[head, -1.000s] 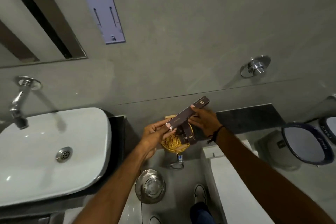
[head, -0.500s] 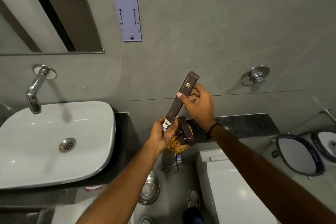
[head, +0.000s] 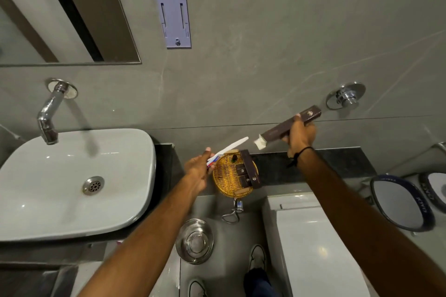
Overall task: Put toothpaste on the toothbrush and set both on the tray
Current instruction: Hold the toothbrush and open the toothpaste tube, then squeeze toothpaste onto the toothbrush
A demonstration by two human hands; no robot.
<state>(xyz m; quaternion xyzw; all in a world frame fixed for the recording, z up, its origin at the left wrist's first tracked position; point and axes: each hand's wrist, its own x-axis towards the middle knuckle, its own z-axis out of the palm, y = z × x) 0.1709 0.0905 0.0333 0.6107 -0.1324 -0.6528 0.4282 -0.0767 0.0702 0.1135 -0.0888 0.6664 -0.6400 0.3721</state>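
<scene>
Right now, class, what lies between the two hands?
In the head view, the left hand and right hand flank the toothbrush tip, the box's open end and the wicker tray.

The tray sits on the counter, between sink and toilet.
</scene>
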